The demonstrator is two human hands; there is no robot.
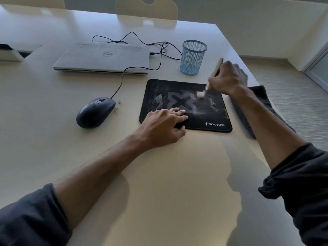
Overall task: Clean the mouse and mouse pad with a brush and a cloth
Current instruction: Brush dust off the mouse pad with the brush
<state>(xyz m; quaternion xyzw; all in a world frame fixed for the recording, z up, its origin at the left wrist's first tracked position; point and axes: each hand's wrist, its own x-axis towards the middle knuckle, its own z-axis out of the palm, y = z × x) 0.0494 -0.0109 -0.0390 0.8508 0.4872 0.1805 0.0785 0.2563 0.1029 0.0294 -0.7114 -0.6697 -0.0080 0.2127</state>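
A black mouse pad [209, 110] with a grey X logo and pale dust smears lies on the table. My left hand [165, 124] presses flat on its near left corner, fingers straight. My right hand [226, 78] grips a small wooden-handled brush [215, 70] whose pale bristles touch the pad's upper middle. The black wired mouse [95, 112] sits on the table left of the pad, with a few brown crumbs beside it. A dark grey cloth [262, 103] lies right of the pad at the table edge, partly hidden by my right forearm.
A shut silver laptop [103, 57] lies behind the mouse, with the black cable [160, 55] looping beside it. A blue mesh pen cup [192, 56] stands behind the pad. The table's right edge [252, 75] runs close to the cloth. A chair [147, 8] stands at the far side.
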